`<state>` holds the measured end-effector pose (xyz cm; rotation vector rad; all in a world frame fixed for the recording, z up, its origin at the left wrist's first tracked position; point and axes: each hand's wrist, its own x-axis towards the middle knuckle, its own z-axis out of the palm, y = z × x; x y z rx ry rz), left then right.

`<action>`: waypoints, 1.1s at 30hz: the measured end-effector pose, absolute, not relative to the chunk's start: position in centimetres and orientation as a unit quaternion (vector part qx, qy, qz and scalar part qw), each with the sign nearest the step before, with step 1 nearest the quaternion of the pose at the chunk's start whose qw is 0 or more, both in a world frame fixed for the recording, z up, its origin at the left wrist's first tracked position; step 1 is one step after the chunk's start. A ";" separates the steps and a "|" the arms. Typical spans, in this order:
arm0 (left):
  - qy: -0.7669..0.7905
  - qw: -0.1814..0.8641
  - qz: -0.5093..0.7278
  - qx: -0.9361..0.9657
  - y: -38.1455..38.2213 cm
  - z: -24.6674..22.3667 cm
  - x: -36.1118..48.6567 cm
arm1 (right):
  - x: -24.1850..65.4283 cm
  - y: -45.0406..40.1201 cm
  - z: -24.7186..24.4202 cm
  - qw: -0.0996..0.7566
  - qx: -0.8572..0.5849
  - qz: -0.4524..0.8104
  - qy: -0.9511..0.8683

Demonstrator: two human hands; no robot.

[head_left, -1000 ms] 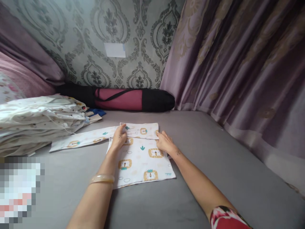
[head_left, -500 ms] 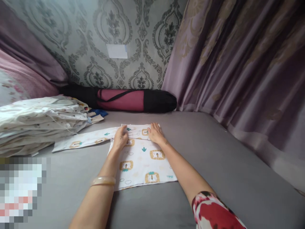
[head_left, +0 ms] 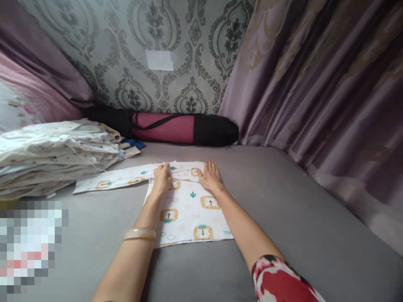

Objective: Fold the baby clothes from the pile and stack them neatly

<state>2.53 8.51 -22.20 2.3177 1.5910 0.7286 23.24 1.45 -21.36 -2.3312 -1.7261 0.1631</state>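
Observation:
A small white shirt [head_left: 185, 201] printed with lion faces and green leaves lies flat on the grey sheet. One long sleeve [head_left: 119, 178] stretches out to the left; on the other side a strip of cloth lies folded across the top. My left hand [head_left: 162, 178], with a pale bangle on that arm, is closed on the cloth at the upper left, where the sleeve meets the body. Flat on the upper right edge rests my right hand [head_left: 210, 176], fingers stretched out and thumb apart. Part of the shirt's right edge is hidden under my right forearm.
Left of the shirt is a heap of light clothes [head_left: 53, 155], close to the sleeve. A black and maroon roll bag [head_left: 166, 128] lies along the patterned wall. Purple curtains [head_left: 283, 84] hang at the right. A blurred patch covers the lower left corner.
My left fingers have curled in more on the cloth. My right hand has slid slightly outward along the top edge. The whole view has shifted a little.

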 end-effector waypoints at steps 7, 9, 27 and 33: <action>0.603 0.059 0.222 0.764 7.1 -21.0 3.3 | 23.4 1.6 -20.3 0.104 -0.799 0.092 -0.586; 0.551 0.048 0.243 0.797 6.6 -20.6 4.1 | 23.3 1.6 -19.9 0.115 -0.793 0.077 -0.593; 0.525 0.118 0.129 0.833 6.0 -21.8 4.8 | 23.1 1.3 -20.0 0.112 -0.800 0.052 -0.587; 0.527 0.122 0.127 0.831 5.9 -21.8 4.6 | 21.2 1.3 -20.6 0.123 -0.760 0.058 -0.636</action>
